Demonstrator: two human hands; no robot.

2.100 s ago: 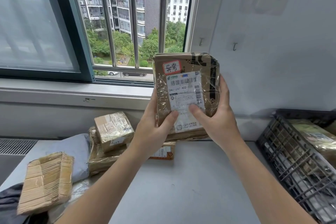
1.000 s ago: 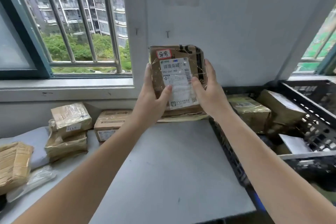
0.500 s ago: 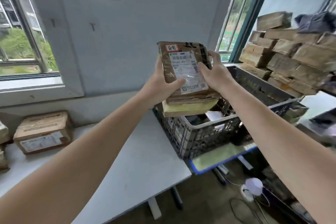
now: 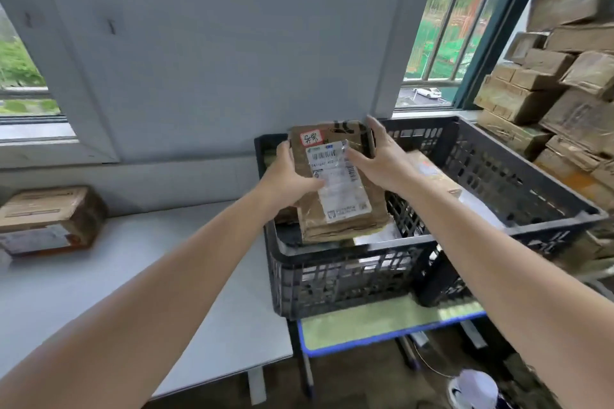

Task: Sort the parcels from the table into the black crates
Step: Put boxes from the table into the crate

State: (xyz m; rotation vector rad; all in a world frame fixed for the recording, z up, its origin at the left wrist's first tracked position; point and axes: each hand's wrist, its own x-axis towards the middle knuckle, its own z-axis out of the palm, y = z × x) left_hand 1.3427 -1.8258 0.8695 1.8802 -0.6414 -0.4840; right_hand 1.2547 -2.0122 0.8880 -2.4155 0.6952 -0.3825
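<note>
A flat brown parcel (image 4: 342,209) with a white shipping label and a red-edged sticker is tilted inside the black crate (image 4: 349,276), its lower edge down among the contents. My left hand (image 4: 292,176) grips its left side, thumb on the label. My right hand (image 4: 382,163) holds its right side, fingers around the top corner. Another brown parcel (image 4: 428,173) and white packets lie in the crate behind my right wrist. One more taped brown parcel (image 4: 50,219) sits on the white table (image 4: 133,302) at the far left.
The crate rests on a green, blue-edged surface (image 4: 382,322) just right of the table edge. A tall stack of brown boxes (image 4: 564,83) fills the right side. A grey wall and barred windows stand behind. Cables and a white object lie on the floor below.
The view swung right from the table to the crate. Both hands carried the labelled parcel down from chest height into the crate.
</note>
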